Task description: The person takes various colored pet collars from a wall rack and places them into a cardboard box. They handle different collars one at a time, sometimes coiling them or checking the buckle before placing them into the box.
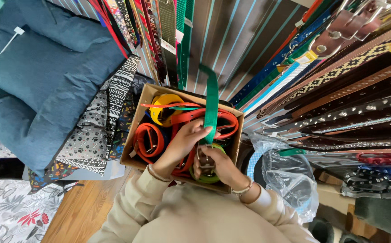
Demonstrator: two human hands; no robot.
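A cardboard box (144,102) stands in front of me, full of coiled collars in orange, red, yellow and green. My left hand (184,141) pinches a green strap collar (211,101) that stands up out of the box. Just below it, my right hand (215,164) holds the metal buckle end (204,158) of the same green collar over the box. Both wrists carry bracelets, and cream sleeves cover my arms.
Many collars and leashes (348,76) hang on a striped wall to the right and above. A blue cushion (42,76) and patterned fabrics (110,117) lie to the left. A clear plastic bag (290,177) sits at the right of the box. Wooden floor (80,211) shows below.
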